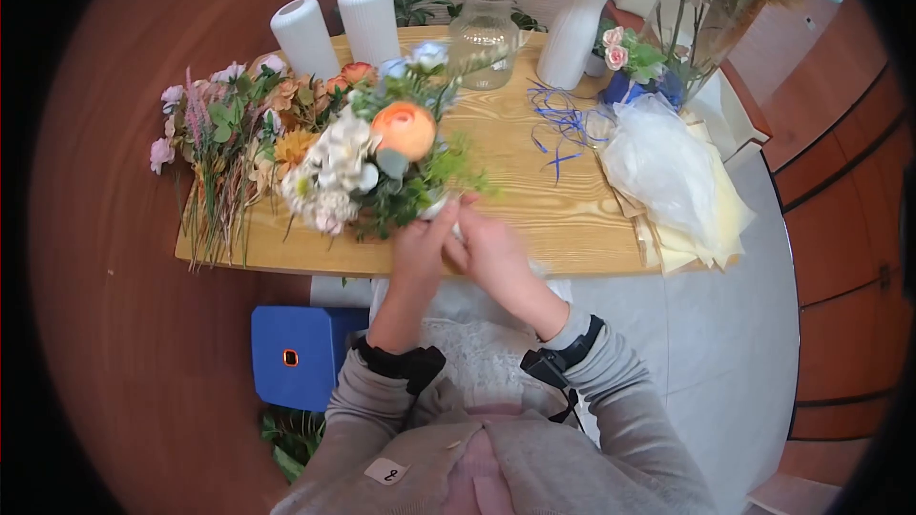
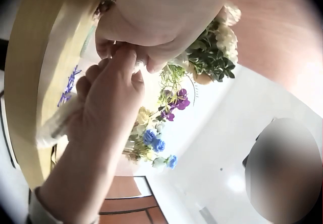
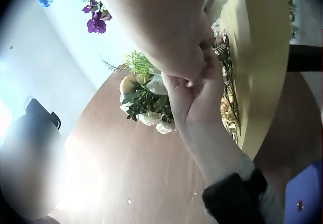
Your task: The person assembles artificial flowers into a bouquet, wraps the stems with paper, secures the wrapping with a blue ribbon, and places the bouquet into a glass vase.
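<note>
A bouquet with an orange bloom (image 1: 404, 131), white flowers (image 1: 341, 151) and green leaves leans to the left over the table's front part. At the base of the bouquet both hands meet. My left hand (image 1: 420, 246) grips the wrapped stems just under the leaves. My right hand (image 1: 491, 250) pinches at the same spot, its fingers against the left ones. In the left wrist view, a bit of white wrapping (image 2: 139, 66) shows between the fingers. The stems themselves are mostly hidden by the hands.
Loose flowers (image 1: 224, 133) lie at the table's left. White vases (image 1: 370, 24) and a glass vase (image 1: 484, 48) stand at the back. Blue ribbon (image 1: 571, 124), a clear plastic bundle (image 1: 658, 157) and yellow paper (image 1: 720, 215) lie right. A blue stool (image 1: 296, 353) stands below left.
</note>
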### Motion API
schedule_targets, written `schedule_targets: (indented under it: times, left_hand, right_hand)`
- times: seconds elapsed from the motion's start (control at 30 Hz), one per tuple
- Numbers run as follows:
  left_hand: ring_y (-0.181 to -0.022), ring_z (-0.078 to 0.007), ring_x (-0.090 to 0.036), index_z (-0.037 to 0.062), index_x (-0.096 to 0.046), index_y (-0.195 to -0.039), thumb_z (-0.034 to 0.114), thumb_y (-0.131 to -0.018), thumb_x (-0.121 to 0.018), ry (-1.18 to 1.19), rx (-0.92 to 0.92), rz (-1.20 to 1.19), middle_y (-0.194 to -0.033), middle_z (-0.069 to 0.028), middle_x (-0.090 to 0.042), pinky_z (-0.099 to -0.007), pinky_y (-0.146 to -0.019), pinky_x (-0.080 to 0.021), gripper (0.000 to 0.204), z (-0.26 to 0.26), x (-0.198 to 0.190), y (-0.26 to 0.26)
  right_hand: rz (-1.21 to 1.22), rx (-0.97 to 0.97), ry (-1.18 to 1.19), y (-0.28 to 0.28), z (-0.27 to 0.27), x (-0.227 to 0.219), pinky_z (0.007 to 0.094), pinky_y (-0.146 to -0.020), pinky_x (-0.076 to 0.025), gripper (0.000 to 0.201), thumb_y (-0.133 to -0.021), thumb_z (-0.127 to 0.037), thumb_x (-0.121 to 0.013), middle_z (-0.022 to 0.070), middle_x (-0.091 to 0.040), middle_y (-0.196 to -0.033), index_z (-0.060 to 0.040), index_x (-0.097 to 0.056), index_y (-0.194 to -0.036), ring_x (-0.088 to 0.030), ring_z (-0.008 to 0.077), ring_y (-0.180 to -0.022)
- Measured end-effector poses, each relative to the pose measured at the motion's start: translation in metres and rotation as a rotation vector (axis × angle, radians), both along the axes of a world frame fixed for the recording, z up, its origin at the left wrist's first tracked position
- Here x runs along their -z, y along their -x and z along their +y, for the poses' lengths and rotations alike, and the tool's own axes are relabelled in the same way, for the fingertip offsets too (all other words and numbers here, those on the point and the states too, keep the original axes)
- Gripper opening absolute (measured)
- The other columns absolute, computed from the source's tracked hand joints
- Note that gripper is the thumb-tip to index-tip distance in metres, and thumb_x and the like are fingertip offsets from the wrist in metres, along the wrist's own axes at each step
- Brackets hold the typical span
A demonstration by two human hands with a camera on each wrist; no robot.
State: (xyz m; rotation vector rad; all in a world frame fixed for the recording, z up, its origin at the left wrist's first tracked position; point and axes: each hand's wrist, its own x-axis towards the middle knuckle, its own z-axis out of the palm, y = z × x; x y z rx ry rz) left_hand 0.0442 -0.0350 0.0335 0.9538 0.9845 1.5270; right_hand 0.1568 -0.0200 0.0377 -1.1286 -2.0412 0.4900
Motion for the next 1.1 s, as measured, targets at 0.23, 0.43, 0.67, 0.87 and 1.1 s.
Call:
schedule_targets:
  times: [0.23,0.43,0.67,0.87,1.1]
  left_hand:
    - [-0.088,-0.0157,-0.061,-0.0038,-0.062,-0.098,0.022,-0.096,-0.049,0.014,-0.026,0.003,-0.101,-0.0135,-0.066,-0.0277,-0.083,-0.046,0.029,0.005,0.013,0.003]
    - [-0.086,-0.0218,-0.065,-0.0019,-0.06,-0.086,0.022,-0.096,-0.049,-0.072,-0.028,0.063,-0.091,-0.0172,-0.067,-0.0317,-0.077,-0.052,0.028,0.022,0.012,0.01]
    - [-0.091,-0.0246,-0.066,0.0039,-0.052,-0.086,0.03,-0.097,-0.047,-0.016,0.068,0.025,-0.089,-0.0151,-0.065,-0.033,-0.078,-0.053,0.029,0.053,-0.028,0.028]
    - [-0.099,-0.0245,-0.063,0.0053,-0.05,-0.09,0.03,-0.098,-0.046,-0.063,0.212,-0.009,-0.093,-0.0143,-0.064,-0.0319,-0.084,-0.052,0.026,0.095,-0.039,0.033]
    - [-0.097,-0.0241,-0.063,0.0044,-0.051,-0.092,0.036,-0.095,-0.05,-0.045,0.232,0.012,-0.099,-0.0179,-0.063,-0.0332,-0.083,-0.052,0.032,0.122,-0.018,0.022]
  right_hand:
    - [0.013,-0.061,-0.083,-0.007,-0.007,0.015,0.0475,-0.056,-0.047,0.021,-0.083,-0.018,-0.058,0.0204,-0.058,-0.071,-0.0012,-0.051,-0.093,-0.059,0.0392,-0.065]
    - [-0.128,-0.046,0.027,-0.018,-0.013,0.021,0.0475,-0.058,-0.045,0.016,-0.084,-0.015,-0.056,0.0191,-0.055,-0.073,-0.002,-0.047,-0.088,-0.058,0.0376,-0.068]
    - [-0.005,-0.362,0.298,-0.065,0.007,-0.011,0.0433,-0.066,-0.045,0.028,-0.093,-0.028,-0.051,0.0182,-0.058,-0.077,-0.0012,-0.055,-0.09,-0.058,0.0362,-0.074]
    - [0.12,0.112,0.222,-0.117,0.091,-0.014,0.0342,-0.068,-0.047,0.026,-0.091,-0.025,-0.054,0.0133,-0.063,-0.076,-0.0008,-0.064,-0.092,-0.06,0.0236,-0.071]
    - [-0.025,0.272,-0.175,-0.124,0.181,0.016,0.0365,-0.066,-0.048,0.013,-0.076,-0.016,-0.07,0.0152,-0.061,-0.078,-0.0058,-0.068,-0.083,-0.061,0.029,-0.071]
